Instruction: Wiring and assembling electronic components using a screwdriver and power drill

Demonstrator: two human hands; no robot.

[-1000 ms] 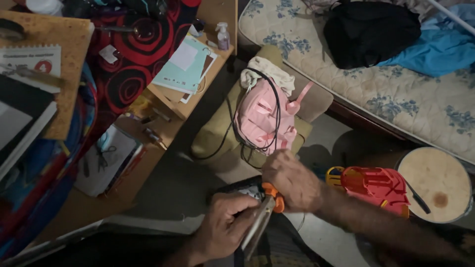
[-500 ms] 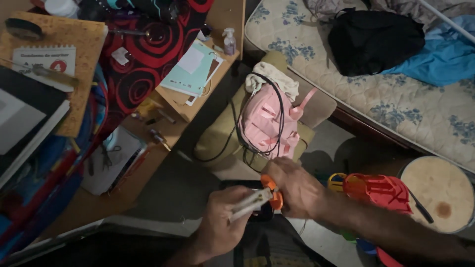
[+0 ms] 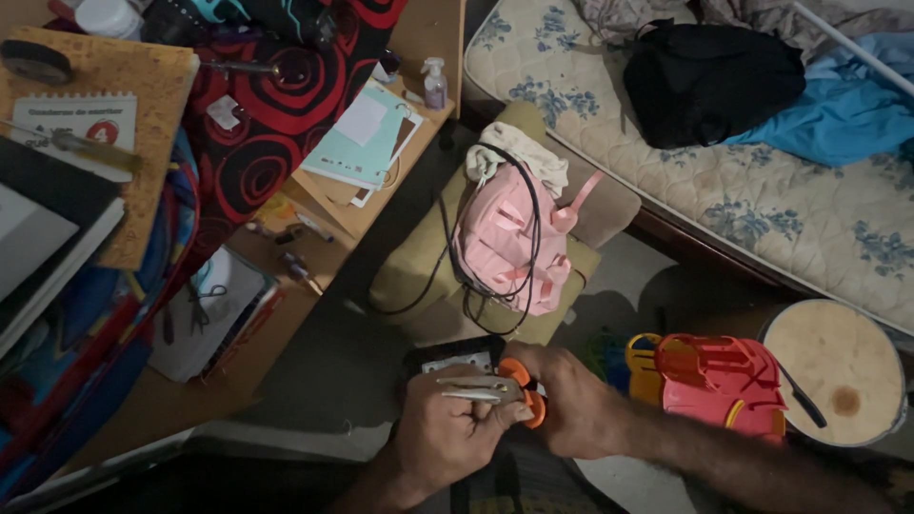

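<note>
Both hands meet low in the middle – left hand (image 3: 447,433) beside right hand (image 3: 566,409), scissors (image 3: 495,390) between them. Backpack (image 3: 514,243) sits on a cushion (image 3: 447,276) behind them, desk (image 3: 314,190) left, mattress (image 3: 762,219) right – stool (image 3: 838,371) before it.

Both forearms were bare, no sleeve reaching the wrists; the left hand (image 3: 447,433) and right hand (image 3: 571,409) wore no gloves; the right forearm was hairy.

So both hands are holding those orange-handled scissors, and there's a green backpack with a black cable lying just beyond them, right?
Not quite: the backpack is pink, not green, as the head view shows. Both hands, left and right, do hold the orange-handled scissors, and a black cable does lie over it.
</note>
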